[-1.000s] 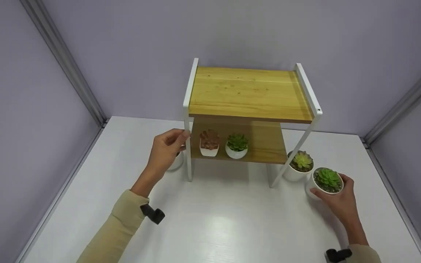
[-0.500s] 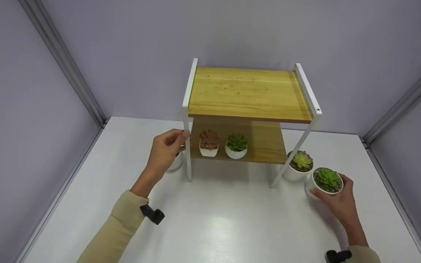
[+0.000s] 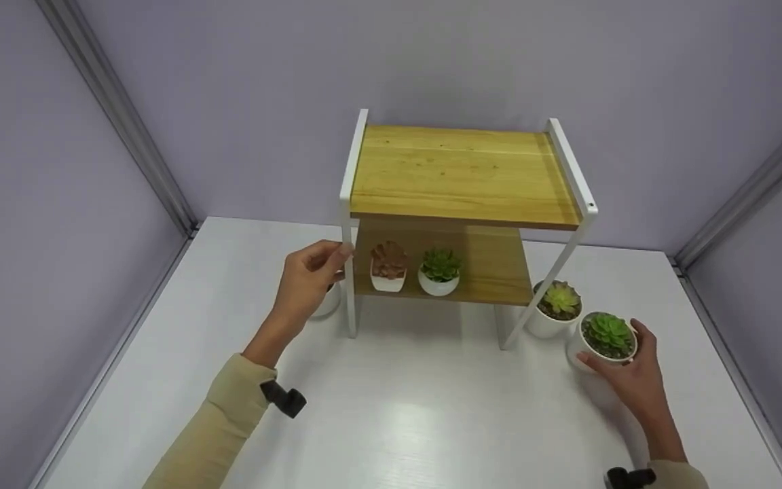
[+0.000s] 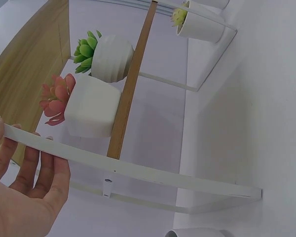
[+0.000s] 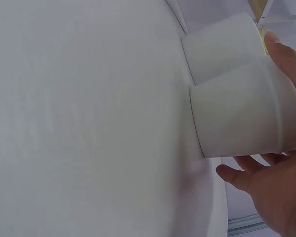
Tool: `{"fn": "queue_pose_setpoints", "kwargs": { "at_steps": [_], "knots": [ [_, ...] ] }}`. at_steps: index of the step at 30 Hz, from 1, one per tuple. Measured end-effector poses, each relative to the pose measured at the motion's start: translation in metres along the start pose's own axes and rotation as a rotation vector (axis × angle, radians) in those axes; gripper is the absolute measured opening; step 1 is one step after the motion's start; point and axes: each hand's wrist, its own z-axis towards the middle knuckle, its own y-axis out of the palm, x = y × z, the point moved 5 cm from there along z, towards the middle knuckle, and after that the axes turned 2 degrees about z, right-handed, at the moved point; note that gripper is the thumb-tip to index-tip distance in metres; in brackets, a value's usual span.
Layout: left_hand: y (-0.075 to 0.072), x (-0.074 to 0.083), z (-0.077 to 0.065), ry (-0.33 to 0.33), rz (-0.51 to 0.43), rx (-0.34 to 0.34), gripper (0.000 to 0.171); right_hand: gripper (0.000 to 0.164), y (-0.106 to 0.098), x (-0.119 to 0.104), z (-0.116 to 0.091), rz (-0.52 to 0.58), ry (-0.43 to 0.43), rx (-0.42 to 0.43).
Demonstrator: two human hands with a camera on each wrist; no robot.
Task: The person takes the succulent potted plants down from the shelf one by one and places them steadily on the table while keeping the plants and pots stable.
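Note:
My left hand (image 3: 304, 282) pinches the white left front post (image 4: 143, 170) of a two-tier wooden shelf (image 3: 466, 173), thumb and fingertips on either side. On the lower board sit a reddish succulent in a square white pot (image 3: 388, 282) and a green succulent in a round white pot (image 3: 439, 284). At the right, my right hand (image 3: 639, 377) is spread around a larger white pot (image 5: 241, 111) with a bright green succulent (image 3: 608, 333). That pot stands upright on the table. In the right wrist view the lower fingers are apart from its side; the thumb lies close to the rim.
A white pot with a yellow-green succulent (image 3: 561, 299) stands beside the shelf's right front leg, close to the held-around pot. Another white pot (image 3: 327, 303) is partly hidden behind my left hand. Pale walls (image 3: 228, 122) enclose the white table (image 3: 398, 407).
The fingers of my right hand have loosened and spread slightly away from the pot's rim. The pot stays in place. My left hand keeps its hold on the post.

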Motion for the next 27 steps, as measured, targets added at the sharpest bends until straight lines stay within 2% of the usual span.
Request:
{"fn": "queue_pose_setpoints", "kwargs": {
  "at_steps": [12, 21, 27],
  "knots": [
    [0.000, 0.000, -0.001, -0.014, 0.002, 0.011, 0.031, 0.124, -0.008, -0.015, -0.005, -0.005, -0.050, 0.053],
    [0.000, -0.002, -0.001, 0.001, -0.023, -0.004, 0.033, 0.116, -0.016, -0.030, -0.008, 0.004, -0.136, 0.111],
    [0.000, -0.001, -0.001, 0.008, -0.028, -0.010, 0.033, 0.117, -0.018, -0.042, -0.012, -0.060, -0.155, 0.127]
  ]
}}
